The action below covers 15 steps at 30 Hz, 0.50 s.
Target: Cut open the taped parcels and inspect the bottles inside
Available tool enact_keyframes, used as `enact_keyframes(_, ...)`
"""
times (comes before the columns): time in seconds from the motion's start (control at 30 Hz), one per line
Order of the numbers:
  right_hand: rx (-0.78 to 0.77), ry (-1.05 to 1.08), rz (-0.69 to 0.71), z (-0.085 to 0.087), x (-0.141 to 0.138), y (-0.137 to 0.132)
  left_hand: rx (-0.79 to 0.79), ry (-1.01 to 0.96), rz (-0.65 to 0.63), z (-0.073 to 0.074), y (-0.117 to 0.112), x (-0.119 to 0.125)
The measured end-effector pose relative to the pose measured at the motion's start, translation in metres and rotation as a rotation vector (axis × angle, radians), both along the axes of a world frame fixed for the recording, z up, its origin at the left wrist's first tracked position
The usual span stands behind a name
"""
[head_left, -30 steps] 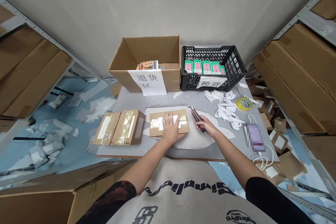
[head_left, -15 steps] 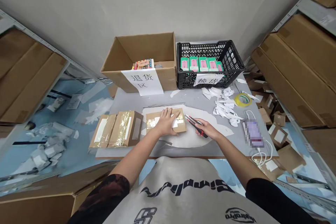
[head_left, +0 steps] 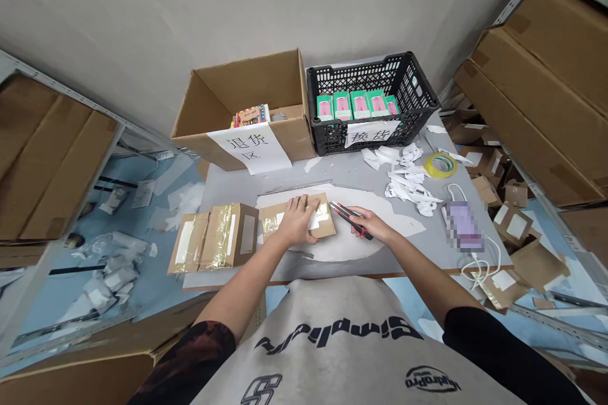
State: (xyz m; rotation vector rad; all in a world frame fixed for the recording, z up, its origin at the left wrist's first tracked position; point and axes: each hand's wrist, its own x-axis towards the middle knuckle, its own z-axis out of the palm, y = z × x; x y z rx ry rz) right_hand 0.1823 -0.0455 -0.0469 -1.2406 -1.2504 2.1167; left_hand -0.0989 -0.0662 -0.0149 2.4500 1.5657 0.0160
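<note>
My left hand [head_left: 297, 223] lies across a small cardboard box [head_left: 323, 218], fingertips towards its far edge and thumb by the near edge, holding it on the table. Clear yellowish tape and a white label show on the box's top, partly covered by the hand. In my right hand [head_left: 371, 226] is a black and red utility knife [head_left: 350, 216], its tip pointing left, close to the box's right end. White paper [head_left: 394, 228] lies under the box. Just left of it, two taped cardboard boxes [head_left: 244, 240] stand side by side.
Behind are a large open carton [head_left: 194, 130] with a paper sign and a black plastic crate [head_left: 327, 136] holding several green-and-pink boxes. Crumpled paper [head_left: 408, 186], a yellow tape roll [head_left: 440, 165] and a phone [head_left: 463, 224] with a cable lie at the right.
The view has shifted and tilted slightly. The box's right end now sits a little higher, slightly turned, and the knife's tip remains close to it. Both hands keep their holds.
</note>
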Motion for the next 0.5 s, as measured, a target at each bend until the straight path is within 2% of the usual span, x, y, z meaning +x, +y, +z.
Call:
enact_keyframes(0.3,-0.038,-0.028,-0.004,0.000,-0.001,-0.003,-0.032,-0.035,-0.009,-0.013,-0.001,-0.007)
enact_keyframes(0.5,-0.012,-0.100,0.053,0.013,0.005,-0.005,-0.015,-0.037,-0.001,-0.016,-0.002,-0.007)
